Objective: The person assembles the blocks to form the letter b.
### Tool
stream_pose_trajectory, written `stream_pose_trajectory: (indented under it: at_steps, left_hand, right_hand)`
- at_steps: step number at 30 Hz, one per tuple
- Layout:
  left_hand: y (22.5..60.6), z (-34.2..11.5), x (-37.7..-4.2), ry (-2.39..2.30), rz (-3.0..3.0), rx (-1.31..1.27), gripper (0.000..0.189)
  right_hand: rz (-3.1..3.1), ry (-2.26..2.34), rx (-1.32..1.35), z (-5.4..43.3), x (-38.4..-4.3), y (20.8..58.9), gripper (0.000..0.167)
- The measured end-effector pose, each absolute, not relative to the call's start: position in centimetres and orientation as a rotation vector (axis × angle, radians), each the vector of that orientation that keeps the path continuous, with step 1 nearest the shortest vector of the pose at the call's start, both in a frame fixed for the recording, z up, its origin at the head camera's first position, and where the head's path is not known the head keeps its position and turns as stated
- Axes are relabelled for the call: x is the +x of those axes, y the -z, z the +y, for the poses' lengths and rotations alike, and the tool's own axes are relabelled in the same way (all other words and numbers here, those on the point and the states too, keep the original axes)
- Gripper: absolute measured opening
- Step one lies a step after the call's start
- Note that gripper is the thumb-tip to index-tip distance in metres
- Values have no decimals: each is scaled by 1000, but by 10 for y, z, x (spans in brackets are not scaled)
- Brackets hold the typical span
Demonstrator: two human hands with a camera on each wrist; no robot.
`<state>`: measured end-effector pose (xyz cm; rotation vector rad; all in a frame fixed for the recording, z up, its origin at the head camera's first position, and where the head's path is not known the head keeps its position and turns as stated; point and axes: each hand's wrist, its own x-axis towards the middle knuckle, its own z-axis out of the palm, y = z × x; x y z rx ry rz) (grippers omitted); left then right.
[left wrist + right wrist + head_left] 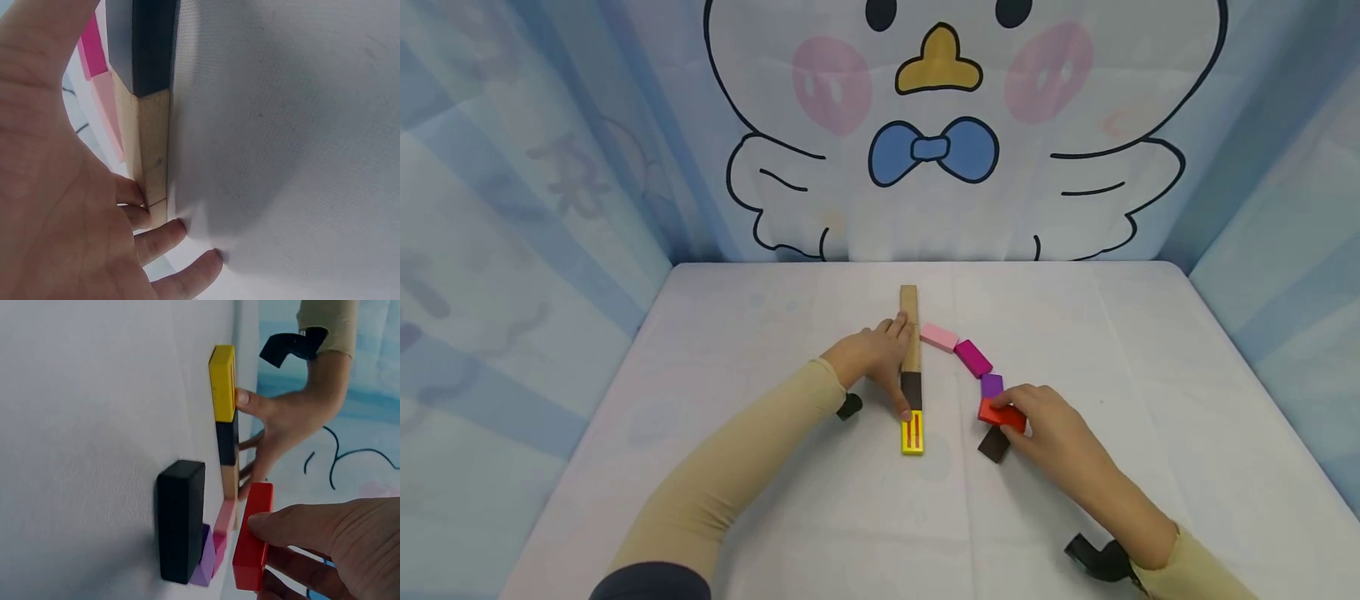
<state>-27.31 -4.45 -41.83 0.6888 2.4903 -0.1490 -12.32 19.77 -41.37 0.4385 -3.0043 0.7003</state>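
Note:
My right hand (1054, 429) pinches a red block (255, 544) between thumb and fingers. In the right wrist view the block is raised off the cloth beside a black block (180, 519). A purple block (992, 385), a magenta block (973, 358) and a pink block (938, 337) form a curve up to a straight row. That row holds natural wood blocks (910, 354), a dark block (912, 390) and a yellow block (912, 442) with red stripes. Along its left side rests my left hand (877, 354), fingers spread, thumb at the yellow block.
A white cloth covers the table (797, 517). Behind it hangs a curtain (940, 217) printed with a cartoon bird, and more curtain stands at both sides. Black camera mounts (1101, 558) sit at the wrists.

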Motion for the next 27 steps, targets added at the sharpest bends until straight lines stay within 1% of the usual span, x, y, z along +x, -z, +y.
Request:
stream_pose_trajectory:
  at_steps: [7, 12, 19, 27]
  left_hand:
    - [418, -47, -273, 137, 2495, 683, 154]
    - [418, -47, -273, 120, 2494, 684, 154]
    - [417, -46, -272, 123, 2498, 684, 154]
    - [416, -46, -272, 113, 2498, 684, 153]
  right_hand:
    - [-2996, -692, 589, 166, -126, 426, 31]
    - [-3053, -698, 616, 152, -125, 434, 31]
    - [-3018, -601, 718, 146, -125, 444, 28]
    - [-3033, -526, 730, 142, -124, 447, 28]
